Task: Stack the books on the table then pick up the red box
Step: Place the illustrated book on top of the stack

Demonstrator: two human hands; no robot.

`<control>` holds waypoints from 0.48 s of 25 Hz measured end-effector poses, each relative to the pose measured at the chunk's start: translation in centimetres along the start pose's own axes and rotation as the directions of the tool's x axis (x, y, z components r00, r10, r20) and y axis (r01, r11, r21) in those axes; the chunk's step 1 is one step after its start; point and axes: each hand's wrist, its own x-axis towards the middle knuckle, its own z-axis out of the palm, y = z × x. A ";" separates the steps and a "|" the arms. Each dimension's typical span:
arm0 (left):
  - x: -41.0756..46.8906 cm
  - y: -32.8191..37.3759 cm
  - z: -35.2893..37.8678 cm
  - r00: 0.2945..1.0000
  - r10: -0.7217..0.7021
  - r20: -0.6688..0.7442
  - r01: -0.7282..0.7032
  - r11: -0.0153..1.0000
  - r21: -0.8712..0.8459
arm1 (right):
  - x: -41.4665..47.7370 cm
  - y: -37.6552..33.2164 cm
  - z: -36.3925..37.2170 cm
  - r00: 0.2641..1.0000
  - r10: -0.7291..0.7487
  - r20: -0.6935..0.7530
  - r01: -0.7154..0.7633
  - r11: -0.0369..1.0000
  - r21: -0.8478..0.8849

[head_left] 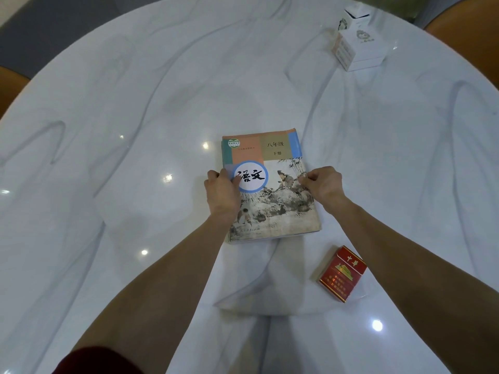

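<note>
I am pinching the worn illustrated paperback textbook stack mid-table, left hand and right hand clamping opposite edges; letting go carelessly risks skewing it; the small red cardboard box is lying untouched nearby.

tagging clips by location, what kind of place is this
Probably a home dining room. A large round marble-look table has orange-brown chair backs at its rim, and household items lie on it: a school textbook, a red box and a white tissue box.
</note>
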 end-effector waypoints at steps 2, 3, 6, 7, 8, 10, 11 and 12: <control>0.0 0.1 0.0 1.000 -0.001 0.009 0.000 0.999 0.052 | 0.1 -0.2 0.0 1.000 0.004 0.009 -0.004 0.999 -0.040; 0.0 0.1 0.0 1.000 -0.001 0.015 -0.001 0.997 0.082 | 0.2 -0.2 0.0 1.000 0.004 0.011 -0.004 0.998 -0.064; 0.1 0.4 -0.3 0.999 -0.004 0.051 -0.003 0.990 0.144 | 0.0 -0.6 -0.1 1.000 0.008 0.019 -0.006 0.994 -0.108; 0.1 0.5 -0.5 0.998 -0.011 0.064 0.001 0.989 0.150 | -0.1 -0.8 -0.2 1.000 0.007 0.022 -0.004 0.993 -0.116; 0.1 0.6 -0.8 0.997 -0.015 0.072 0.004 0.989 0.151 | -0.2 -1.0 -0.5 1.000 0.004 0.023 -0.002 0.992 -0.125; -0.5 0.8 -1.5 0.998 -0.002 0.063 -0.008 0.988 0.151 | -0.9 -1.3 -1.4 1.000 -0.013 0.007 0.013 0.987 -0.157; -0.9 0.9 -1.9 0.998 0.020 0.053 -0.028 0.986 0.165 | -1.2 -1.4 -1.8 1.000 -0.021 -0.002 0.020 0.983 -0.181; -1.3 1.1 -2.2 0.998 0.054 0.043 -0.062 0.980 0.189 | -1.6 -1.4 -2.4 0.999 -0.030 -0.012 0.027 0.977 -0.211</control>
